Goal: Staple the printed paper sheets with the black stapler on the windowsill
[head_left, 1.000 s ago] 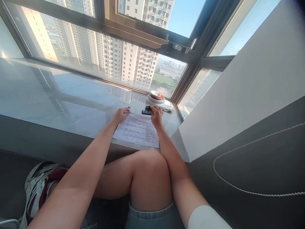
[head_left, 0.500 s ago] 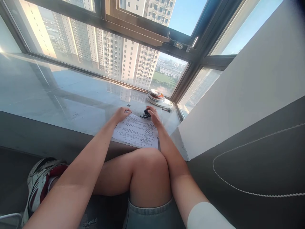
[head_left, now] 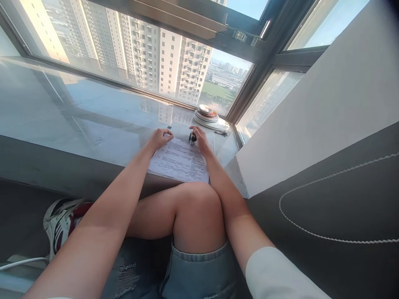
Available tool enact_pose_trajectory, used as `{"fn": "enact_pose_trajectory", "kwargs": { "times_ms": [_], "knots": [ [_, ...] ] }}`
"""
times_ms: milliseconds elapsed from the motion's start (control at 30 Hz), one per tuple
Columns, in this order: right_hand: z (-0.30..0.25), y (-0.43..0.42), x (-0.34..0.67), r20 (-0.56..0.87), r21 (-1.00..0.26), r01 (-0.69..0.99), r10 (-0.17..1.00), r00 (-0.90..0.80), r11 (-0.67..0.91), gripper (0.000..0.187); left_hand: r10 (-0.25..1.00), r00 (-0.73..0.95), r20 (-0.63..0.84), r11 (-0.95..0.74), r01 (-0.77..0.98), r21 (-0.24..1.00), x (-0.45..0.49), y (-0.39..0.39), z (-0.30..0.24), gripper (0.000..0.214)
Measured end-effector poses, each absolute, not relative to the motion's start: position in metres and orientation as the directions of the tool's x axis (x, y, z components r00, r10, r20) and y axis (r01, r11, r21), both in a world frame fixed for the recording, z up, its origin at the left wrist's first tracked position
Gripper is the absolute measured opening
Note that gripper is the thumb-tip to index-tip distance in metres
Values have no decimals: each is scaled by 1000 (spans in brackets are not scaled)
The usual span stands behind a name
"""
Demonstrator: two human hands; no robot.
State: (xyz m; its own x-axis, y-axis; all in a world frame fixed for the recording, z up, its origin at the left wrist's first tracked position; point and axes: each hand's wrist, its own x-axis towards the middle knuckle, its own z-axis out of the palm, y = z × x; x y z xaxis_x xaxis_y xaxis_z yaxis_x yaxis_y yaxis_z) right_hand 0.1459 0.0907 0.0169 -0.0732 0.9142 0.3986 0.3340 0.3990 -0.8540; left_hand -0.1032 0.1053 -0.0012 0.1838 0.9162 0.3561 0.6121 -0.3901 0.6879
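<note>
A printed sheet of paper (head_left: 181, 162) lies on the sill near its front edge. At its upper left corner is my left hand (head_left: 160, 138), thumb and fingertips pinched together; whatever is between them is too small to make out. My right hand (head_left: 200, 138) is curled around a small black stapler (head_left: 192, 138) just above the sheet's upper right part. The stapler is turned end-on, and the fingers hide part of it. On the sill beyond my left hand sits a tiny dark piece (head_left: 169, 127).
A stack of plates (head_left: 207, 117) stands by the window corner, with a small dark chain-like item (head_left: 221, 133) in front. The glossy sill (head_left: 118, 120) runs left. A white wall edge (head_left: 245, 174) rises at right, near a hanging beaded cord (head_left: 280, 203). My bent knee (head_left: 196, 195) is below the sill.
The stapler has turned in my right hand from lying sideways to end-on. My left hand stays pinched at the paper's corner. The view has tilted down slightly.
</note>
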Motion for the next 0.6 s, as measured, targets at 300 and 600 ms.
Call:
{"fn": "enact_pose_trajectory", "kwargs": {
  "times_ms": [300,600],
  "knots": [
    [16,97,157,247,-835,463,955,-166,297,31,936,134,325,-332,636,697,-101,105,-2,29],
    [18,94,161,207,-843,476,968,-143,251,39,946,133,294,-310,629,713,-100,98,3,28]
  ]
}}
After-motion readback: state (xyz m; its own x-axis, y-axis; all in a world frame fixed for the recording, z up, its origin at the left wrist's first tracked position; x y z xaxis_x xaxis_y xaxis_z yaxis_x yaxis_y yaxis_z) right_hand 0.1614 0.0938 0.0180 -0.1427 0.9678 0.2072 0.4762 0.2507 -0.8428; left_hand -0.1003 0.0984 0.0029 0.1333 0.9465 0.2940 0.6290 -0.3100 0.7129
